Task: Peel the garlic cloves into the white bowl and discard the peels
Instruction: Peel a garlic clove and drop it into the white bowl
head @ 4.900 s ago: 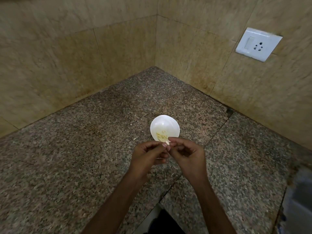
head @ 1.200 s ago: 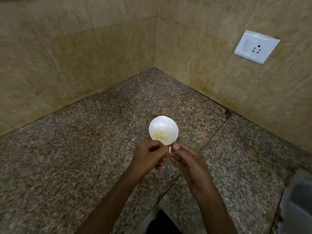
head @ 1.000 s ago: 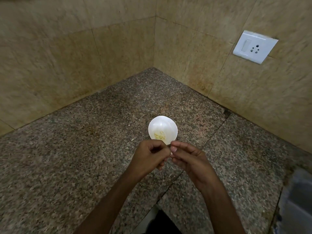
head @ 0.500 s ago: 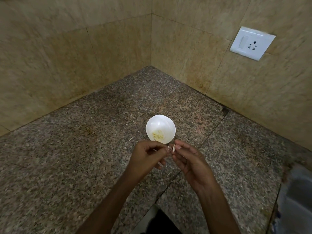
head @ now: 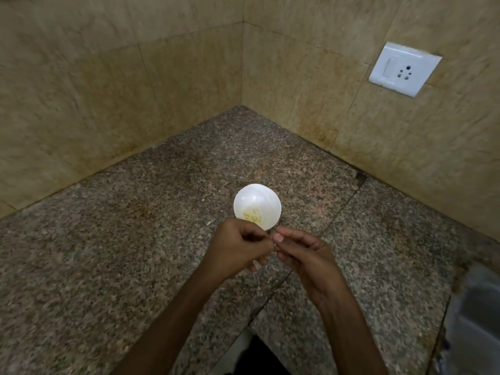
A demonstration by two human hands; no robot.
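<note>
Just near of a white bowl (head: pixel 266 197) on the bench (head: pixel 121 239), a mostly hidden garlic clove (head: pixel 256 263) is gripped by the curled left hand (head: pixel 238 249) and pinched by the right hand (head: pixel 305 255); loosened peel could be dropped into the bowl.

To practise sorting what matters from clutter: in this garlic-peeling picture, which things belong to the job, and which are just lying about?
Job in hand: left hand; right hand; pale garlic bit gripped by the left hand; white bowl; peeled cloves inside it; peel scraps on the granite countertop.

Lying about: wall socket; blurred grey object at right edge.
</note>
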